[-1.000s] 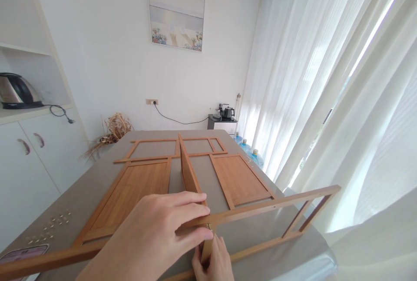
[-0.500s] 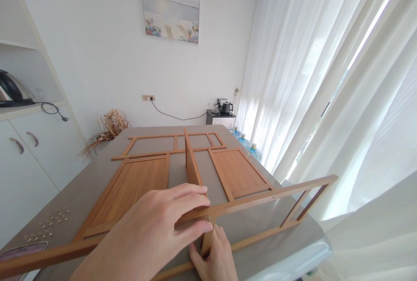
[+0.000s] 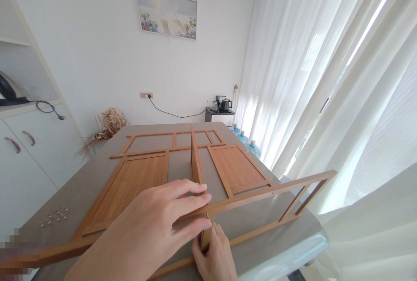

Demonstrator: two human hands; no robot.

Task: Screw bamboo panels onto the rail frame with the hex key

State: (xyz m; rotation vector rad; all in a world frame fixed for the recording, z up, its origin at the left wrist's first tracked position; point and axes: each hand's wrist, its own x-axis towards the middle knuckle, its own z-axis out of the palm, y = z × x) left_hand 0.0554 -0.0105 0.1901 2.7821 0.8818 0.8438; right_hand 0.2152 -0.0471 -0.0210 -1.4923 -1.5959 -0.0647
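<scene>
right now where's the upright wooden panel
In the head view, the upright panel stands centrally between two flat panels, the left hand at its near end.

One camera, worn on the person's head, looks forward and down along a table (image 3: pixel 180 164). It sits close above the left hand (image 3: pixel 172 207) and right hand (image 3: pixel 217 250), which loom large at the bottom centre of the frame. The table narrows away toward mid-frame, where a wall (image 3: pixel 224 33) farther off faces the camera. Curtains (image 3: pixel 293 68) run down the right side; a cabinet (image 3: pixel 35 163) stands at the left edge.
</scene>
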